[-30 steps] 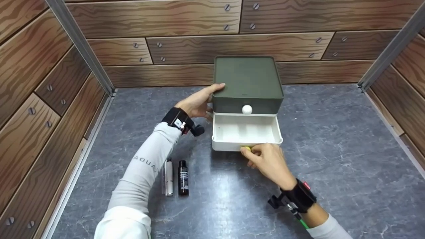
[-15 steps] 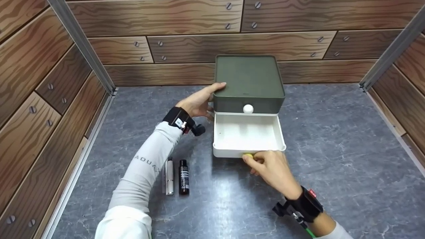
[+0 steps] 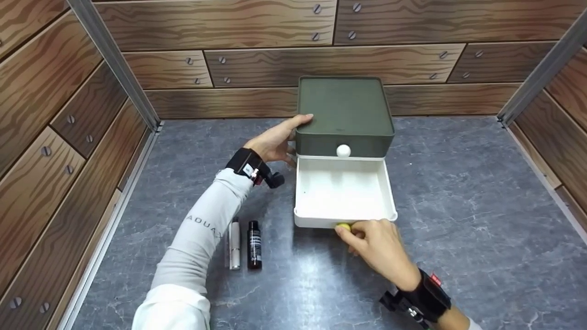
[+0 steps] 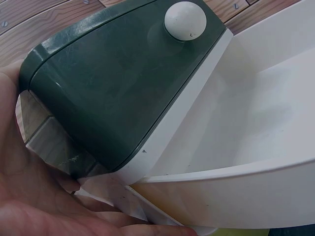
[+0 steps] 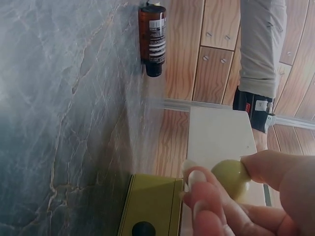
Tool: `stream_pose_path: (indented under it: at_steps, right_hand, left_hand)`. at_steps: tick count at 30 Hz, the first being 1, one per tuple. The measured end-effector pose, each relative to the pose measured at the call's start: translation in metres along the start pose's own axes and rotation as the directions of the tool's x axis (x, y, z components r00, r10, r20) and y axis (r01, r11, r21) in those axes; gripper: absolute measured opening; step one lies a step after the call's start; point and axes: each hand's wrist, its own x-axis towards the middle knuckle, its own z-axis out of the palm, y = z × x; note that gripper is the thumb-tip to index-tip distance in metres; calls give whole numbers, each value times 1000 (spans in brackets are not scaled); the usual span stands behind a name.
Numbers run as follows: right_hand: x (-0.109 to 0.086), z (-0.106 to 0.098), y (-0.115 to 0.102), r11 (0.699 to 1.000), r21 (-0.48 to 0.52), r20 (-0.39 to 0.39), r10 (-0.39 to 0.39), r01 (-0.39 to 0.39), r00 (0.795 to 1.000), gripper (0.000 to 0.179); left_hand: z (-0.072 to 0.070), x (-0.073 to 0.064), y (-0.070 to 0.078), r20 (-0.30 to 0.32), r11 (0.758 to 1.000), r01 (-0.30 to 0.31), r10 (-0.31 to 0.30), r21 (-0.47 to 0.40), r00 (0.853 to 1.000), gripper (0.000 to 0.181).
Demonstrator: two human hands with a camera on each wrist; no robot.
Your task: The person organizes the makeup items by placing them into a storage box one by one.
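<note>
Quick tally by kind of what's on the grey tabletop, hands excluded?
Drawer boxes: 1, green cabinet with white drawer pulled open
Knobs: 2, white knob, yellow knob
Bottles: 2, dark bottle, silver tube
Total: 5

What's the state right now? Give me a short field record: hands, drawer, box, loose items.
left hand: rests open against the left side of the green box
right hand: pinches the yellow knob
white drawer: pulled out toward the person, nothing visible inside
upper drawer: shut, white knob on its front
loose items: silver tube and dark bottle side by side on the grey tabletop, left of the drawer
</note>
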Motion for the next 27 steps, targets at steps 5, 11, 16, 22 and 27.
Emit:
stream_pose_path:
  at_steps: [5, 11, 16, 22, 27]
  right_hand:
    - [-5, -2, -3, 1000, 3, -4, -10, 10, 1000, 43]
    - [-6, -3, -7, 996, -25, -71, -85, 83, 994, 31]
    - [-2, -6, -3, 994, -63, -177, -94, 84, 980, 22]
    - [2, -12, -5, 994, -69, -190, -94, 83, 977, 21]
    - [-1, -8, -8, 990, -132, -114, -60, 45, 992, 31]
  left_hand:
    - [0, 0, 0, 2, 1000, 3, -3, 1, 1000, 72]
    - [-2, -2, 1, -16, 1000, -8, 8, -1, 1000, 74]
    - [-1, -1, -2, -6, 1000, -2, 2, 11, 1000, 72]
    - [-1, -1, -4, -11, 1000, -5, 5, 12, 1000, 76]
    - [1, 1, -1, -18, 1000, -13, 13, 6, 1000, 84]
